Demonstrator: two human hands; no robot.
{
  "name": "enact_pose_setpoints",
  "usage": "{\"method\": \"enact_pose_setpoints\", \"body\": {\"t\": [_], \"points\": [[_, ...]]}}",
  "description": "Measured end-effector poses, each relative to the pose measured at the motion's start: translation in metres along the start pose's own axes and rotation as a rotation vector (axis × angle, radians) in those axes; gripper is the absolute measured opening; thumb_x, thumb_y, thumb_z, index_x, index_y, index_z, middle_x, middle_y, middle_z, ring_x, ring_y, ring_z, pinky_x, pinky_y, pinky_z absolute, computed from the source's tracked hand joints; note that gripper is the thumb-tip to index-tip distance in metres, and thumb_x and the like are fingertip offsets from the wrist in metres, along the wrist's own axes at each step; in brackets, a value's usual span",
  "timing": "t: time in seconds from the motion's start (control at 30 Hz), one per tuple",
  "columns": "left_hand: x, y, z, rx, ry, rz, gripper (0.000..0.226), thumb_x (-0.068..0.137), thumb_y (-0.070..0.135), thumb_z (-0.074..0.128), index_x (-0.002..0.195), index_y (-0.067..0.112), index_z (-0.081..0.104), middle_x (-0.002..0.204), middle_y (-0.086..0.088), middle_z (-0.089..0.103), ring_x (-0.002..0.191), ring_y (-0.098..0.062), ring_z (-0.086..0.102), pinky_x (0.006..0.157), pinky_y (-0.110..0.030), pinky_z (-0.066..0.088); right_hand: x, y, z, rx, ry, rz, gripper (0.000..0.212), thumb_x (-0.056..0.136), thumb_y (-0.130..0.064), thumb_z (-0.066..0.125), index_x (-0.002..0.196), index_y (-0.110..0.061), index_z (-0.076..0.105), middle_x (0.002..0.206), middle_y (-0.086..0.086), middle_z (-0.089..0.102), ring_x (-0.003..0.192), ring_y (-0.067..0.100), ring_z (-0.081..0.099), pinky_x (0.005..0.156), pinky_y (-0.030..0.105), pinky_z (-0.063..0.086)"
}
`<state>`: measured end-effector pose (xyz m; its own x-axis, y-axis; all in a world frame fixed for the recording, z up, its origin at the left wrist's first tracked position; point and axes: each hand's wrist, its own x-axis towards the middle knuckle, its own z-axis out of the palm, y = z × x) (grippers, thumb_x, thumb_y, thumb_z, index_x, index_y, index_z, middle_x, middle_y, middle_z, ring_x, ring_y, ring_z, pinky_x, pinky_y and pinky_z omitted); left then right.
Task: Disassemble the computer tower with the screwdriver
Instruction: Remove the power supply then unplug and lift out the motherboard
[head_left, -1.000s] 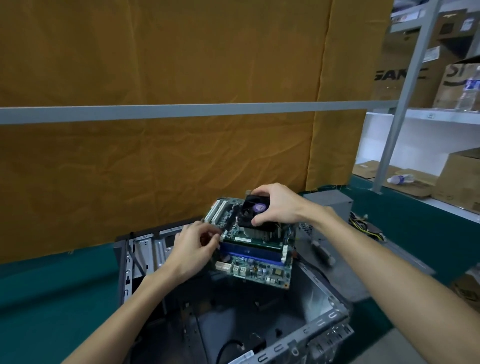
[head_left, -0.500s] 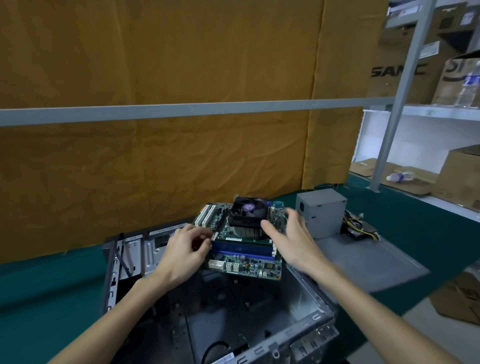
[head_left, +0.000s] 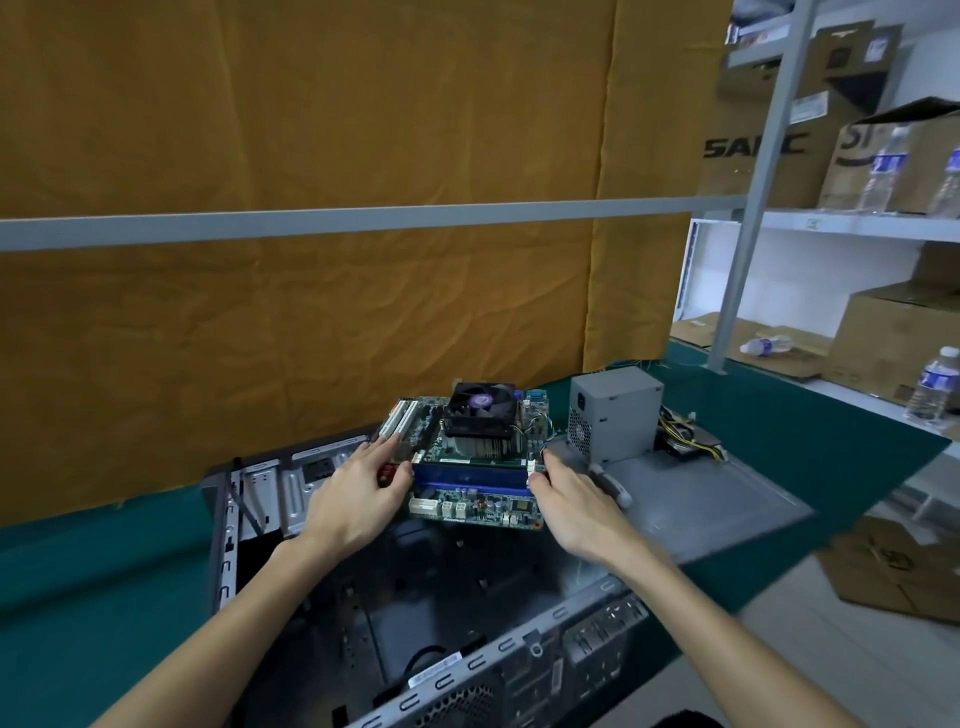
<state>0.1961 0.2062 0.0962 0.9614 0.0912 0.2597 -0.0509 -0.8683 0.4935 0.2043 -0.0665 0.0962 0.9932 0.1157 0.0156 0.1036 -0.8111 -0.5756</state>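
Both hands' fingers grip motherboard

An ochre cloth hangs as the back wall, with a grey rail running across it. The table is covered in green. To the right, white shelves on a grey post hold cardboard boxes and water bottles; another box lies on the pale floor.
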Motion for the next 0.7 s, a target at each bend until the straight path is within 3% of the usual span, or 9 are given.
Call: {"method": "enact_pose_setpoints", "body": {"t": [0.1, 0.2, 0.3, 0.47, 0.57, 0.7], "points": [[0.0001, 0.0020, -0.0024, 0.015, -0.024, -0.023, 0.055, 0.102, 0.054, 0.040, 0.154, 0.040, 0.034, 0.161, 0.006, 0.036, 0.151, -0.020, 0.028, 0.110, -0.049, 0.042, 0.0040, 0.0019, 0.0041, -0.029, 0.033, 0.011, 0.064, 0.092, -0.054, 0.017, 0.147, -0.026, 0.031, 0.135, 0.009, 0.060, 0.104, 0.033, 0.057, 0.083, 0.045, 0.044], [0.0006, 0.0045, -0.0040, 0.018, -0.043, -0.047, 0.054, 0.101, 0.053, 0.041, 0.154, 0.045, 0.032, 0.162, 0.004, 0.035, 0.148, -0.027, 0.035, 0.107, -0.048, 0.043, 0.0050, 0.0023, 0.0039, -0.002, 0.035, 0.032, 0.071, 0.089, -0.054, 0.018, 0.156, -0.031, 0.026, 0.155, 0.006, 0.045, 0.131, 0.033, 0.050, 0.093, 0.043, 0.038], [0.0029, 0.0053, -0.0039, 0.033, -0.048, -0.061, 0.054, 0.101, 0.053, 0.041, 0.154, 0.047, 0.031, 0.162, -0.003, 0.034, 0.143, -0.033, 0.041, 0.105, -0.048, 0.044, 0.0054, 0.0031, 0.0030, 0.016, 0.007, 0.032, 0.074, 0.088, -0.054, 0.016, 0.159, -0.034, 0.019, 0.162, 0.004, 0.035, 0.141, 0.032, 0.041, 0.101, 0.044, 0.035], [0.0019, 0.0026, -0.0042, 0.009, -0.067, -0.070, 0.062, 0.093, 0.057, 0.035, 0.154, 0.048, 0.029, 0.160, -0.008, 0.037, 0.139, -0.036, 0.045, 0.103, -0.049, 0.045, 0.0037, 0.0021, 0.0036, 0.023, 0.015, 0.039, 0.074, 0.088, -0.054, 0.017, 0.159, -0.035, 0.019, 0.162, 0.002, 0.035, 0.141, 0.033, 0.040, 0.104, 0.047, 0.035], [0.0017, 0.0033, -0.0071, -0.071, -0.082, -0.102, 0.069, 0.087, 0.060, 0.035, 0.154, 0.046, 0.031, 0.152, -0.009, 0.049, 0.128, -0.037, 0.053, 0.104, -0.051, 0.045, 0.0034, 0.0033, 0.0027, 0.060, 0.001, 0.053, 0.070, 0.089, -0.055, 0.019, 0.156, -0.036, 0.022, 0.160, 0.002, 0.037, 0.138, 0.030, 0.042, 0.100, 0.043, 0.034], [0.0001, 0.0046, -0.0025, -0.032, -0.015, -0.092, 0.056, 0.099, 0.059, 0.041, 0.152, 0.043, 0.037, 0.159, 0.000, 0.041, 0.145, -0.029, 0.039, 0.109, -0.051, 0.041, 0.0072, 0.0033, 0.0010, 0.093, -0.012, 0.057, 0.063, 0.098, -0.058, 0.024, 0.156, -0.035, 0.021, 0.161, 0.002, 0.035, 0.142, 0.028, 0.038, 0.095, 0.041, 0.029]]}}
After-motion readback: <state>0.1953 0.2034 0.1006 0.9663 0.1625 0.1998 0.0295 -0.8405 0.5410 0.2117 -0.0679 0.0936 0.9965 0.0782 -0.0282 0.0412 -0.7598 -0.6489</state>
